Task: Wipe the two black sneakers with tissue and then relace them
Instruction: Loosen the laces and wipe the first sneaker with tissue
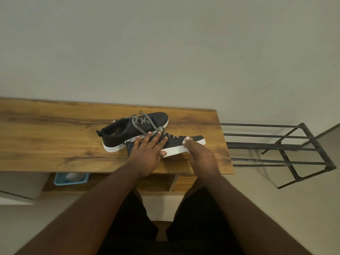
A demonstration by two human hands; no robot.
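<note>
1. We count 2 black sneakers with white soles on the wooden table (55,137). The far sneaker (128,132) lies toward the wall, heel to the left and toe to the right. The near sneaker (176,144) lies just in front of it, toe pointing right, and the 2 touch or overlap near the middle.
2. We see black-and-white patterned laces (145,124) lying loose across the far sneaker and reaching the near one. How many separate laces there are we cannot tell.
3. We count 2 bare hands. The left hand (147,153) lies flat on the near sneaker, fingers straight and spread, thumb against the white sole.
4. The right hand (200,159) has its fingers curled and presses a small white tissue (188,139) against the toe of the near sneaker. Only a scrap of the tissue shows past the fingertips.
5. We count 1 blue tray (71,179) on the shelf under the table, holding a pale rounded thing we cannot make out.
6. We count 1 black metal rack (287,144) standing to the right of the table, beside its end.
7. We find no brand, label or writing that can be read on either sneaker or elsewhere.
</note>
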